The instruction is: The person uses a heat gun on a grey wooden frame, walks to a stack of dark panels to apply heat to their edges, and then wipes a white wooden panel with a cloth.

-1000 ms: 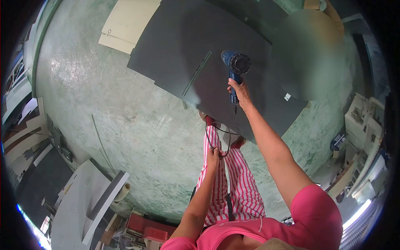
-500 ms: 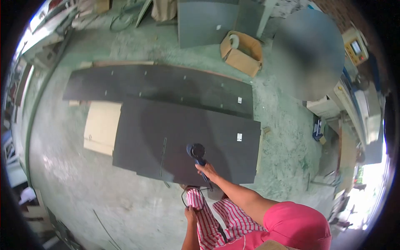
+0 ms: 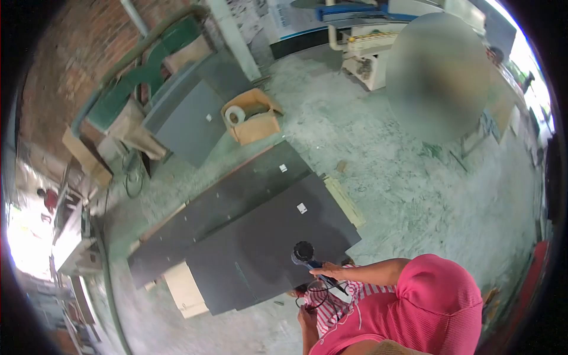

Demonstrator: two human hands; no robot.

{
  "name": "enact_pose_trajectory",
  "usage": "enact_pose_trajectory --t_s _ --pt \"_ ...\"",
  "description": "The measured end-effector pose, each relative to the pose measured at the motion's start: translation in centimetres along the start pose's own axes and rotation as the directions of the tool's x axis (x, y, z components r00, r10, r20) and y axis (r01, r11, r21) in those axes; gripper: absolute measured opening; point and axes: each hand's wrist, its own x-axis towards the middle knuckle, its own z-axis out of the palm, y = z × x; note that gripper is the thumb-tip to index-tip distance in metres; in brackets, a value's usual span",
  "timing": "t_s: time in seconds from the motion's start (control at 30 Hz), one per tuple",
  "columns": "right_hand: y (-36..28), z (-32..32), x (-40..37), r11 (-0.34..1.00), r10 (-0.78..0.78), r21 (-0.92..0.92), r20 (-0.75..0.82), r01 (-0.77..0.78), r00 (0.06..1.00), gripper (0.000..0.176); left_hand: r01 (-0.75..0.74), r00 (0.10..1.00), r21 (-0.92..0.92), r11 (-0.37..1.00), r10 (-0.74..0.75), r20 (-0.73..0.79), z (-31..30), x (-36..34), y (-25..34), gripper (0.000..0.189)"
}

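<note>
My right hand (image 3: 331, 271) is wrapped round the handle of a dark blue corded hand tool (image 3: 304, 252) with a round black head. The tool is over a large dark grey panel (image 3: 269, 245), near the edge closest to me. Lower down, in front of my striped trousers, my left hand (image 3: 306, 316) is closed on the tool's black cable (image 3: 319, 290), which hangs in loops between the hands. A white label (image 3: 302, 208) is stuck on the panel. Behind it lies a second dark panel (image 3: 207, 216) with small pale marks, partly covered by the first.
Pale boards (image 3: 184, 290) stick out from under the panels. Beyond them stands an open cardboard box (image 3: 257, 127) with a white roll (image 3: 235, 115) inside. Grey sheets (image 3: 189, 121) lean near green machinery (image 3: 121, 100). A long hose (image 3: 106, 284) runs along the floor at left.
My view has turned to the right, so the panels now appear slanted and machinery at the back shows. Both hands keep their holds on the tool and its cable.
</note>
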Motion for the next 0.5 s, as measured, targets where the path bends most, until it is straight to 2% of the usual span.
enact_pose_trajectory --t_s 0.03,0.1,0.13,0.17,0.2,0.23,0.27,0.33,0.37,0.43,0.47,0.5 --pt "0.0 -1.1 -1.3 1.0 -0.022 0.022 -0.009 0.022 1.0 0.039 -0.158 0.984 0.21 0.965 0.137 0.111 1.4 -0.4 -0.7 0.022" --pt "0.6 -3.0 -3.3 0.969 0.057 0.242 -0.007 -0.053 0.998 0.037 -0.291 0.948 0.378 0.879 0.211 0.24 5.2 -1.8 -0.5 0.025" --pt "0.7 -4.3 -4.3 0.961 -0.005 0.276 0.087 -0.019 0.996 0.037 0.076 0.992 0.068 0.995 -0.082 0.097 9.8 -4.0 2.1 0.027" --pt "1.0 -4.9 -5.1 0.953 -0.018 0.302 0.071 -0.004 0.997 0.037 0.082 0.99 0.098 0.992 -0.092 0.108 12.0 -5.2 2.7 0.027" --pt "0.7 -5.3 -6.2 0.922 0.024 0.384 0.078 -0.053 0.997 0.036 -0.114 0.967 0.306 0.945 0.035 0.252 13.6 -6.2 2.9 0.027" --pt "0.3 -5.9 -7.6 0.883 0.064 0.459 0.096 -0.101 0.993 0.035 -0.328 0.901 0.459 0.826 0.128 0.414 15.4 -7.4 2.9 0.027" --pt "0.2 -6.2 -8.6 0.883 0.026 0.464 0.11 -0.075 0.994 0.035 -0.337 0.897 0.469 0.816 0.128 0.423 16.8 -8.1 3.1 0.027" --pt "-0.5 -6.7 -11.2 0.876 0.036 0.476 0.101 -0.08 0.994 0.036 -0.101 0.933 0.484 0.869 -0.087 0.349 18.8 -9.1 3.6 0.03" --pt "-0.2 -6.7 -12.2 0.873 0.064 0.477 0.093 -0.101 0.994 0.037 -0.108 0.93 0.498 0.86 -0.09 0.357 19.6 -9.6 3.7 0.03" --pt "1.7 -6.8 -12.4 0.87 0.017 0.491 0.065 -0.047 0.998 0.039 -0.089 0.938 0.621 0.779 -0.144 0.315 20.3 -10.6 3.3 0.031" --pt "2.2 -7.3 -13.3 0.888 -0.015 0.46 0.025 0.001 1.0 0.038 -0.187 0.916 0.64 0.745 -0.103 0.388 19.8 -10.2 2.0 0.031" --pt "3.0 -7.1 -13.8 0.903 -0.046 0.427 -0.014 0.047 0.999 0.037 -0.189 0.911 0.653 0.733 -0.117 0.395 19.1 -10.0 1.5 0.031"
